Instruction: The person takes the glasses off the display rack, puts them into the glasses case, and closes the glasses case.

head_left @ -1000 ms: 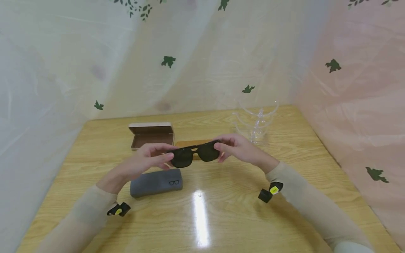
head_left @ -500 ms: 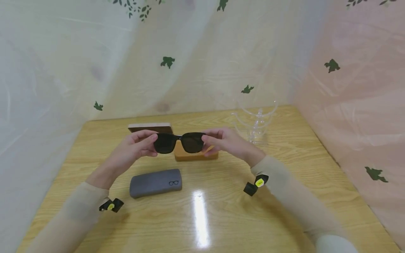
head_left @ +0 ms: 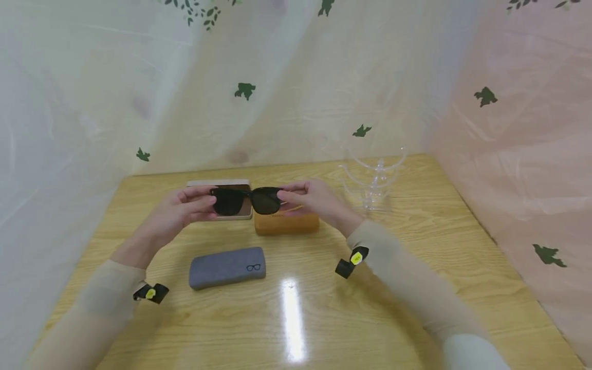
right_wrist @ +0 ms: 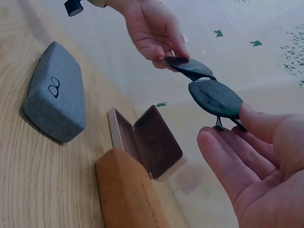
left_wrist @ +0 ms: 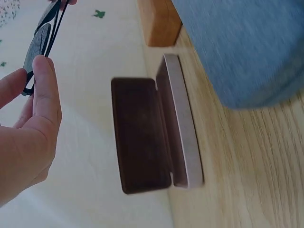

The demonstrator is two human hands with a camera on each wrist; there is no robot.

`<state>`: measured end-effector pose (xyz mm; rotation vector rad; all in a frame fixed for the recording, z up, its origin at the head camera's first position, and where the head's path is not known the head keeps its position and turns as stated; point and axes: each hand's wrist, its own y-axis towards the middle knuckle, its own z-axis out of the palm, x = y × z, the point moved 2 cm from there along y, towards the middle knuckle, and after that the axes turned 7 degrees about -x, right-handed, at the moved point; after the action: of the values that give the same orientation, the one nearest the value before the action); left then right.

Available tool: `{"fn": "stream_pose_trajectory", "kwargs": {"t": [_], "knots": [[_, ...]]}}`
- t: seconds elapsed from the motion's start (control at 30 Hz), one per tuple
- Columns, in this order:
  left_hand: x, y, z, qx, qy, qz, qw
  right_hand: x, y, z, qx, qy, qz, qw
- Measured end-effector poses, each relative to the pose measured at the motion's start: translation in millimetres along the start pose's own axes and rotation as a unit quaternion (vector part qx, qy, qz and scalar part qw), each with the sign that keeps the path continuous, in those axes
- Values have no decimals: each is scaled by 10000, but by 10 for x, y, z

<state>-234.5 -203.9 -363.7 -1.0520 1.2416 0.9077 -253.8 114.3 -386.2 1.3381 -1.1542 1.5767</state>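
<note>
Dark sunglasses point(head_left: 265, 200) are held up above the table between both hands, lenses toward the head camera. My left hand point(head_left: 178, 210) pinches one end of the frame between thumb and fingers. At the other end, my right hand point(head_left: 319, 203) pinches the frame; the right wrist view shows the temple arms folded behind the lenses point(right_wrist: 213, 97). Behind the sunglasses, partly hidden in the head view, lies an open glasses case point(left_wrist: 142, 135) with a brown lining and pale outside. Beside it sits a shut orange-brown glasses case point(head_left: 287, 224), below the right hand.
A shut grey-blue glasses case point(head_left: 226, 267) with a glasses print lies nearer on the wooden table point(head_left: 351, 318). A clear plastic glasses stand point(head_left: 376, 185) is at the back right. Patterned curtains point(head_left: 296, 103) hang around the table's back and sides.
Both hands have carried the sunglasses left and slightly away, over toward the open case. The sunglasses have turned from tilted to nearly level. The cases and stand have stayed put.
</note>
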Motion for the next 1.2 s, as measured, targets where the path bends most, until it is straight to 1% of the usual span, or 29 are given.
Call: {"fn": "stream_pose_trajectory", "kwargs": {"t": [0.07, 0.2, 0.3, 0.47, 0.57, 0.7, 0.8, 0.87, 0.93, 1.03, 1.1, 1.2], "knots": [[18, 9, -84, -45, 68, -125, 9999, -24, 79, 55, -105, 92, 93, 9999], [72, 35, -254, -122, 448, -366, 9982, -82, 231, 205, -389, 163, 194, 9989], [130, 69, -379, -183, 497, -468, 9975, -116, 319, 344, -536, 148, 254, 9981], [244, 116, -588, -358, 94, -598, 9975, -190, 461, 555, -558, 107, 465, 9973], [327, 155, -706, -489, -406, -726, 9953, -249, 575, 663, -589, 124, 598, 9964], [441, 229, -801, -630, -969, -812, 9900, -341, 716, 756, -609, 158, 703, 9955], [520, 291, -838, -741, -1085, -856, 9876, -397, 797, 795, -627, 104, 750, 9952], [565, 331, -851, -813, -1004, -895, 9876, -422, 838, 806, -681, 66, 766, 9947], [601, 370, -856, -860, -789, -944, 9887, -440, 871, 808, -772, 43, 790, 9939], [635, 425, -861, -891, -243, -998, 9907, -451, 914, 809, -865, -5, 769, 9933], [647, 451, -867, -917, 67, -1038, 9903, -442, 935, 820, -860, -170, 713, 9936], [661, 467, -883, -976, 343, -1111, 9884, -420, 966, 841, -844, -477, 639, 9932]]}}
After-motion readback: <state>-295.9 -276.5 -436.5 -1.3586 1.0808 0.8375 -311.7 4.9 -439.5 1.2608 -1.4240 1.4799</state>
